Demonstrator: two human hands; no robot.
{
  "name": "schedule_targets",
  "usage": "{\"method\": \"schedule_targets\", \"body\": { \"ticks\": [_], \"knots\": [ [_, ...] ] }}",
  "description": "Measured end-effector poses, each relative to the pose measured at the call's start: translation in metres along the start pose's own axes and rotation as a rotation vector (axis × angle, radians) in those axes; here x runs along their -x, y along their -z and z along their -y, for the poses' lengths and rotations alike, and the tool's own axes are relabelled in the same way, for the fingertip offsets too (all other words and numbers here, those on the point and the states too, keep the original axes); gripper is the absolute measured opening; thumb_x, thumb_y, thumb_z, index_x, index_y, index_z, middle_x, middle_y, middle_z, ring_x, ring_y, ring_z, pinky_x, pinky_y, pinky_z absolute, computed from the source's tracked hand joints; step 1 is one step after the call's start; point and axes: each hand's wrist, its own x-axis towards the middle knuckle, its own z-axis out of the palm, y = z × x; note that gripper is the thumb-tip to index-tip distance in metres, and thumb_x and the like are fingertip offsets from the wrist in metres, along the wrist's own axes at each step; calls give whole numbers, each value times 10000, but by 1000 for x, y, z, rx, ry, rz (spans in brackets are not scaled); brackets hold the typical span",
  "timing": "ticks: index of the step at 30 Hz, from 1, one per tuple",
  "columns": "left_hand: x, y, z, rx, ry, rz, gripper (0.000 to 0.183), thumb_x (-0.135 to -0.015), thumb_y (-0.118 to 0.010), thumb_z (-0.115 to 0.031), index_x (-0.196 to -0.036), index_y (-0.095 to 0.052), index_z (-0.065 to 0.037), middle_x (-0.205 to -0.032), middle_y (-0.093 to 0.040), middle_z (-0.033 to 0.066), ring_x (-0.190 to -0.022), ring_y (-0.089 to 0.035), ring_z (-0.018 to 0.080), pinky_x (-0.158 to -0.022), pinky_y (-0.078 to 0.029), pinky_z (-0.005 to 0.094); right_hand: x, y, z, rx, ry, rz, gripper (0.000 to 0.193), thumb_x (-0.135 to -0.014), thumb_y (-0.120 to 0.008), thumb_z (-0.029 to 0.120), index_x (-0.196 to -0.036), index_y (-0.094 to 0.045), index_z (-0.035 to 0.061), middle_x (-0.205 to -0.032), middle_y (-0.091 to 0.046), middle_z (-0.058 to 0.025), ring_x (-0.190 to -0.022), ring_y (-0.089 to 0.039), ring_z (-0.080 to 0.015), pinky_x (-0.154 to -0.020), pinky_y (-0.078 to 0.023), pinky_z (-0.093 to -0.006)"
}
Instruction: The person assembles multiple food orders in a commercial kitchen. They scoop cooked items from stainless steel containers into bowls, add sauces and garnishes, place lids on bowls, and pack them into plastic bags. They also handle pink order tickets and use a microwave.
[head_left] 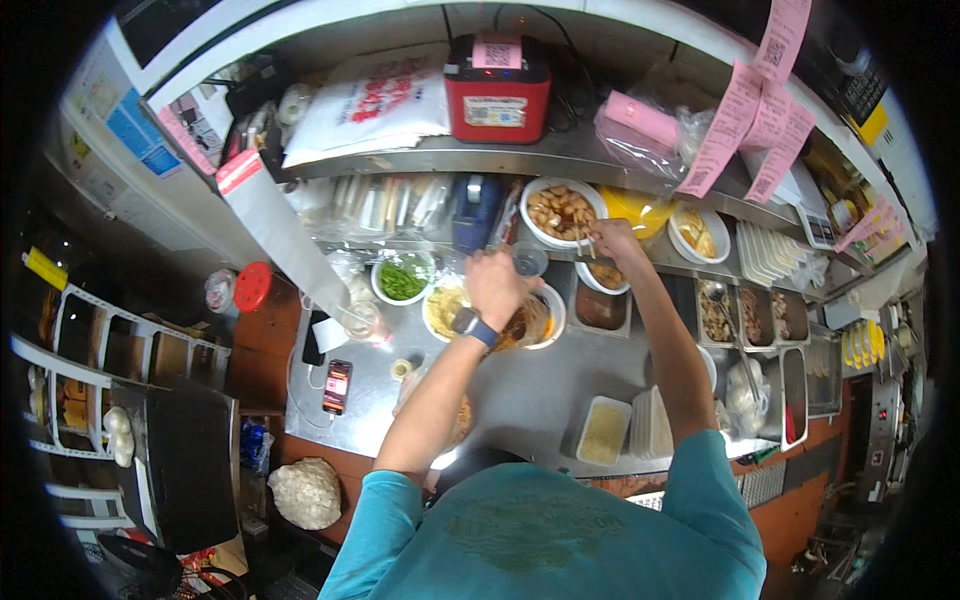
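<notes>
Currently, the big bowl (545,238) holds brown chunks, and the right hand (612,240) is over its near right edge. Fingers there are drawn together, pinching what look like thin sticks (586,240), whose ends reach toward the chunks. Left of the big bowl and nearer the person is the left hand (497,290), back upward, with a watch (466,320) on its wrist. Its fingertips are hidden, so I cannot tell whether they grip anything. Just in front of the big bowl, beside the left hand, stands a clear cup (530,262).

Nearer the person than the big bowl, partly covered by the left hand and wrist, are a yellow-food bowl (427,316) and a white bowl (558,316). Farther left of the big bowl are the greens (402,282); closer on that side is a blue tape dispenser (473,215). Right of the big bowl are yellow slices (697,236) in another bowl. Beyond the big bowl, up on the shelf (400,160), stands a red printer (495,108).
</notes>
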Motion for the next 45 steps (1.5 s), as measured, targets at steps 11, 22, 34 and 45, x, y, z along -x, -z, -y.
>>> {"method": "schedule_targets", "body": {
  "ticks": [11,22,34,45],
  "knots": [
    [-23,-12,-12,-6,109,141,577,-561,-909,-490,-840,-695,-33,-785,-720,183,-805,-703,339,-822,-523,437,25,8,9,-141,-77,-98,137,-961,-614,116,-950,-685,0,-651,-476,43,-472,-329,-24,-392,-220,-200],
    [-24,-24,-22,24,141,123,594,-570,-907,-503,-846,-669,-35,-788,-721,178,-797,-712,321,-802,-530,423,93,-9,47,506,420,-115,176,-943,-610,162,-953,-706,15,-688,-639,-120,-511,-577,-202,-497,-439,-314],
    [-15,-35,-11,152,77,54,610,-603,-895,-459,-894,-602,-10,-729,-696,200,-717,-696,367,-711,-546,451,67,-23,63,1110,556,-300,216,-940,-583,219,-915,-695,36,-781,-677,-223,-734,-667,-403,-669,-519,-491],
    [-20,-22,-9,100,96,103,525,-632,-885,-429,-874,-656,-23,-767,-708,212,-757,-701,380,-760,-541,469,41,-2,20,579,268,-183,261,-940,-610,225,-1062,-704,13,-836,-703,-205,-778,-697,-335,-717,-523,-412]
  ]
}}
